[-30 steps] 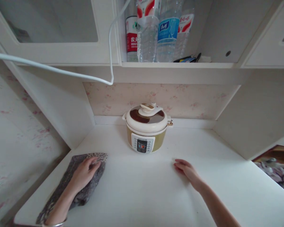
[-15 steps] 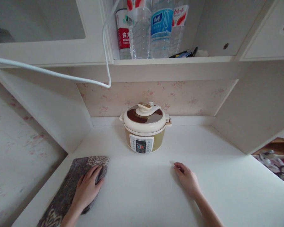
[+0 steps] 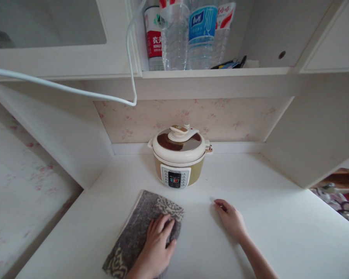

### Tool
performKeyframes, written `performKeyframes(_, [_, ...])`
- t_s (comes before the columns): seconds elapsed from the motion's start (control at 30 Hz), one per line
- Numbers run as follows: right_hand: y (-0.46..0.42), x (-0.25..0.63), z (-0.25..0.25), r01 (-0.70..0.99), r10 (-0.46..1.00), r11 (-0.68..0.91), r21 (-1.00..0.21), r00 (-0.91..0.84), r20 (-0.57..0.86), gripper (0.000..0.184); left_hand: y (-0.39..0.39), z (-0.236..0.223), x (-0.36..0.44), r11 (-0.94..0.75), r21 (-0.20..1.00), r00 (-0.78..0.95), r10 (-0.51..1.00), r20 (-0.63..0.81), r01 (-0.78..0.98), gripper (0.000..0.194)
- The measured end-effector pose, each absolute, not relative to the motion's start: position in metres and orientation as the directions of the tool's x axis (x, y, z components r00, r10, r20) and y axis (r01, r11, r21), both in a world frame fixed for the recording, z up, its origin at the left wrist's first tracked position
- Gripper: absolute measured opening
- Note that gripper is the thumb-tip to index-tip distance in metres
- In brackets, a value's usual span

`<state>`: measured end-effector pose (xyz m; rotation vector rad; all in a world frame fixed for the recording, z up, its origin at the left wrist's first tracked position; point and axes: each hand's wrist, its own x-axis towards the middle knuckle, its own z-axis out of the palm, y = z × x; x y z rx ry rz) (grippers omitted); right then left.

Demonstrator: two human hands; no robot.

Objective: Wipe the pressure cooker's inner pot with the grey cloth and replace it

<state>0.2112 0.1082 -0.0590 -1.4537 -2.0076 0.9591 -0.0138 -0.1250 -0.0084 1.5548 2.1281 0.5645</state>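
My left hand (image 3: 155,248) lies palm down on a folded grey-brown cloth (image 3: 142,217) with pale scroll patterns at its ends. Its fingers are spread a little and rest on the cloth, with the thumb apart. On the white tabletop (image 3: 197,232), to the right of the cloth, rests my right hand (image 3: 230,221). The fingers there are loosely curled together, and nothing shows in them. Beyond both hands, against the back, stands an electric pressure cooker (image 3: 178,155) with a cream and brown lid, closed, and a control panel facing me.
Overhead, a cabinet shelf (image 3: 221,73) holds several plastic bottles (image 3: 202,38) and a few small dark items. A white cable (image 3: 75,92) hangs in front at upper left. Side panels (image 3: 322,128) bound the tabletop, and clutter (image 3: 340,201) shows beyond its right edge.
My left hand has slid the cloth to the right across the tabletop, from the left side to in front of the cooker. My right hand has stayed in place.
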Motion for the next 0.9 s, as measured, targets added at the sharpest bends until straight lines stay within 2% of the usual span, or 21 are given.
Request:
performKeyframes(0.1, [0.114,0.204,-0.045,0.485,0.936,0.089,-0.87,-0.34,-0.094,0.034,-0.102,0.001,0.022,0.231,0.691,-0.177,0.973,-0.15,0.685,0.056])
performKeyframes(0.17, [0.119,0.195,-0.018,0.405,0.933,0.071,-0.912,-0.351,-0.083,0.036,-0.087,0.002,0.038,0.203,0.754,-0.139,0.979,-0.148,0.625,0.057])
performKeyframes(0.23, [0.123,0.184,0.022,0.357,0.939,0.14,-0.924,-0.343,0.01,0.034,-0.075,0.0,0.046,0.181,0.81,-0.156,0.981,-0.112,0.558,0.056])
performKeyframes(0.33, [0.127,0.158,0.095,0.277,0.898,0.337,-0.9,-0.381,0.218,0.032,-0.062,0.004,0.043,0.113,0.873,-0.26,0.965,0.016,0.475,0.047])
performKeyframes(0.47, [0.131,0.106,0.179,0.368,0.719,0.664,-0.651,-0.55,0.424,0.025,-0.052,0.032,0.007,-0.012,0.834,-0.406,0.87,0.281,0.552,0.034])
performKeyframes(0.57, [0.14,0.056,0.214,0.379,0.624,0.77,-0.514,-0.616,0.481,0.029,-0.043,0.063,-0.033,-0.034,0.77,-0.492,0.751,0.44,0.637,0.033])
performKeyframes(0.63, [0.15,0.022,0.226,0.423,0.606,0.79,-0.444,-0.648,0.461,0.033,-0.035,0.08,-0.059,-0.02,0.732,-0.524,0.685,0.506,0.681,0.034])
performKeyframes(0.77, [0.171,-0.029,0.233,0.661,0.661,0.736,-0.147,-0.655,0.365,0.044,-0.012,0.095,-0.109,0.017,0.706,-0.552,0.637,0.538,0.708,0.037])
performKeyframes(0.8, [0.175,-0.037,0.232,0.694,0.684,0.71,-0.118,-0.641,0.348,0.047,-0.005,0.096,-0.121,0.027,0.713,-0.564,0.632,0.531,0.701,0.038])
performKeyframes(0.9, [0.185,-0.052,0.224,0.744,0.743,0.654,-0.132,-0.6,0.298,0.054,0.017,0.099,-0.156,0.092,0.753,-0.637,0.605,0.478,0.652,0.038])
